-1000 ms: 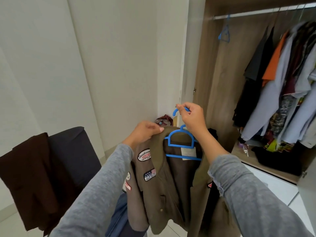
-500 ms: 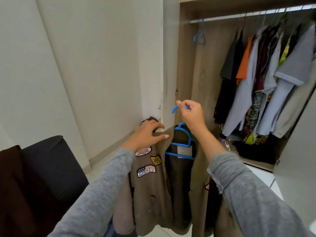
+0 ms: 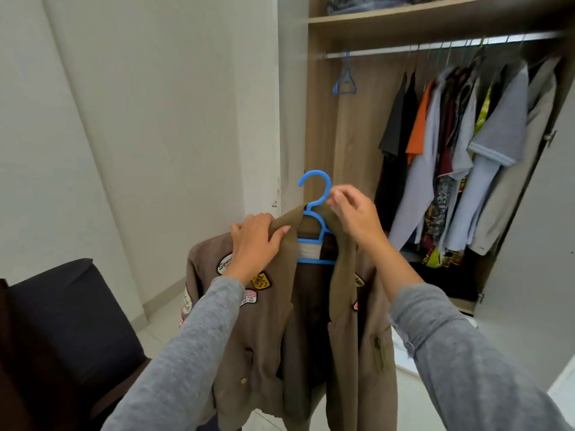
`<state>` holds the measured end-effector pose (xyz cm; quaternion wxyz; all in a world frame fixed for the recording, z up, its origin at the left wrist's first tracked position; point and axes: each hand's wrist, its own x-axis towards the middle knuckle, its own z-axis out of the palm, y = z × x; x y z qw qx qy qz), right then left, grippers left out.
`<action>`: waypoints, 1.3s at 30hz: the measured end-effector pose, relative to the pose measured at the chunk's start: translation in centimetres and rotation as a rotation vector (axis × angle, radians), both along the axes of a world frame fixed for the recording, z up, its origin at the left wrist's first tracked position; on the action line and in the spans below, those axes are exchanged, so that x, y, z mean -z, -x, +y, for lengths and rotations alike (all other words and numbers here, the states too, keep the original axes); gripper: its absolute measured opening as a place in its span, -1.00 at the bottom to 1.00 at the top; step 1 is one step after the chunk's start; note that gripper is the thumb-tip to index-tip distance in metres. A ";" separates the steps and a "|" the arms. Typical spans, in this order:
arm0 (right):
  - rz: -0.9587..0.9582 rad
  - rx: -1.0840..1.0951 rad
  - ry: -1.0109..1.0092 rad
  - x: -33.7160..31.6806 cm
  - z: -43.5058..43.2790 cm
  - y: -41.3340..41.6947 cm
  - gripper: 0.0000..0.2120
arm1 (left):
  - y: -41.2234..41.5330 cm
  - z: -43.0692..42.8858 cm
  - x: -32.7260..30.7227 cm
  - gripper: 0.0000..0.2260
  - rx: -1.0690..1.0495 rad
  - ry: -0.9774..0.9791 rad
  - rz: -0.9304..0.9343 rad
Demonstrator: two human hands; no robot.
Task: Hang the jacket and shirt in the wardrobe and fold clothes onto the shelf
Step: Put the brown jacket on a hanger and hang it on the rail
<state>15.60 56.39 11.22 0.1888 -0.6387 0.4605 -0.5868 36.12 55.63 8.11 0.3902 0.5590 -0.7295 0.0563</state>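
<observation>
Jacket (image 3: 267,337) hangs at six o'clock in the view, brown with sewn patches. It is already draped over a blue hanger (image 3: 314,185) and held up in front of the open wardrobe (image 3: 348,135). The hanger's hook stands free above the collar, which suits the next step: it must be clear to catch the rail (image 3: 389,51) up at one o'clock.

Both hands sit high on the garment, probably to settle the shoulders so the cloth does not slide off on the way up. The left hand (image 3: 258,244), at nine o'clock from the hook, curls its fingers over the left collar and shoulder, thumb tucked behind, holding a fold of fabric. The right hand (image 3: 357,216), at three o'clock from the hook, draws its fingertips (image 3: 337,195) together in a narrow pinch where the collar meets the hook's stem. It looks like cloth in the pinch, though plastic may be caught too.

A spare blue hanger (image 3: 344,80) dangles on the rail at twelve o'clock, with the hung clothes (image 3: 460,157) crowded towards two o'clock. The gap between them seems the natural spot. A shelf (image 3: 404,18) runs above the rail, and a dark chair (image 3: 62,321) sits at eight o'clock.
</observation>
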 end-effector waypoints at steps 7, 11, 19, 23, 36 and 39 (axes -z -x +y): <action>-0.171 0.283 -0.394 10.0 1.0 5.9 -0.63 | -2.6 -0.3 -1.2 -0.68 -0.132 0.049 0.191; -0.074 0.330 -0.375 10.4 0.7 5.0 -0.56 | -3.0 0.0 -2.1 -0.66 -0.137 0.086 0.249; 0.076 0.590 -0.370 7.7 0.0 4.8 -0.81 | -5.0 1.2 -2.6 -0.65 -0.160 0.096 0.275; 0.094 0.621 -0.246 4.5 -0.3 5.5 -0.79 | -6.2 1.2 -1.7 -0.66 -0.116 0.020 0.278; 0.366 -0.196 -0.323 2.2 0.9 3.6 -0.68 | -3.7 0.4 -2.7 -0.68 -0.165 -0.025 0.259; 0.402 -0.133 -0.238 2.3 0.8 3.5 -0.78 | -3.2 0.2 -2.8 -0.68 -0.171 -0.037 0.248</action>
